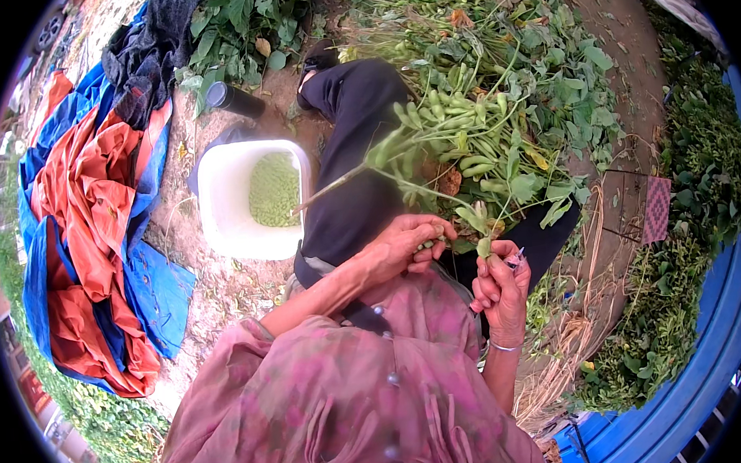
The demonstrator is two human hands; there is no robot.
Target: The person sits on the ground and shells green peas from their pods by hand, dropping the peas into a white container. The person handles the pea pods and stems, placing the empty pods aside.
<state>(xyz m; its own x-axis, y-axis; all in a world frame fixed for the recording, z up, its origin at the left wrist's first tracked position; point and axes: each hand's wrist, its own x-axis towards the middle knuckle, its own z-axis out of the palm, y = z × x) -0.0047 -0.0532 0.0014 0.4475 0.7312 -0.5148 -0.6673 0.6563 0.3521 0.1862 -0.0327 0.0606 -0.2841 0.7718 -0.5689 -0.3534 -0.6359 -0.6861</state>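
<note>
My left hand (416, 241) is curled around a few green beans over my lap. In my right hand (501, 281) a green pod (484, 247) is pinched between thumb and finger, and this pod hangs on a cut bean plant (404, 148) whose stem slants across my knee. Something small and shiny shows at the right forefinger; I cannot tell what it is. A white plastic bucket (224, 201) stands left of my leg, with shelled green beans (274, 195) at its bottom. Beyond my hands lies a big heap of pod-bearing plants (484, 118).
A dark cylindrical bottle (235, 100) is behind the bucket. An orange and blue tarpaulin (92, 202) lies crumpled at the left, a dark cloth (148, 61) on it. Leafy plants (646, 336) lie by a blue ridged edge (720, 314) at the right. Dry stalks (559, 353) lie near my right arm.
</note>
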